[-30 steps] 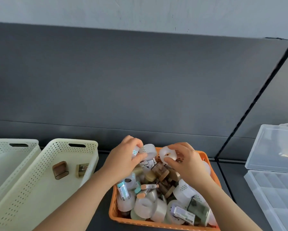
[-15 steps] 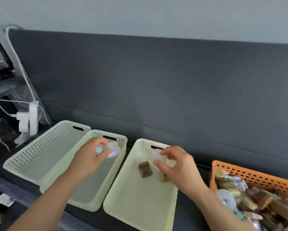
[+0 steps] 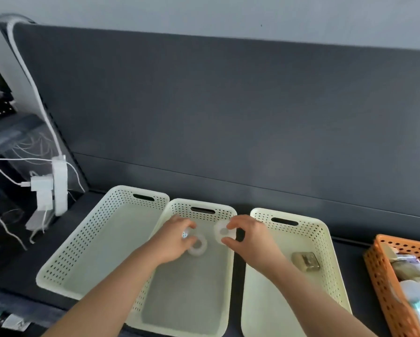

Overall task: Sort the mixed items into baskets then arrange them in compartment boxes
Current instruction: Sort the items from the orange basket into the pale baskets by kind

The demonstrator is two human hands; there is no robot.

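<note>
1. Over the far end of the middle basket (image 3: 177,205), two hands are close together;
2. the left hand (image 3: 174,242) has its fingers curled round a small spotted thing (image 3: 185,235); a white ring roll (image 3: 197,246) touches its fingertips, and I cannot tell if the hand holds it or it lies in the basket;
3. the right hand (image 3: 250,237) pinches another white roll (image 3: 224,231) with thumb and fingers, near the basket's far right corner;
4. the right basket (image 3: 320,235) has a brown block (image 3: 305,261) by its right wall; the left basket (image 3: 94,227) touches the middle one;
5. an orange basket (image 3: 379,263) full of mixed things sits at the table's (image 3: 347,254) right edge.
</note>
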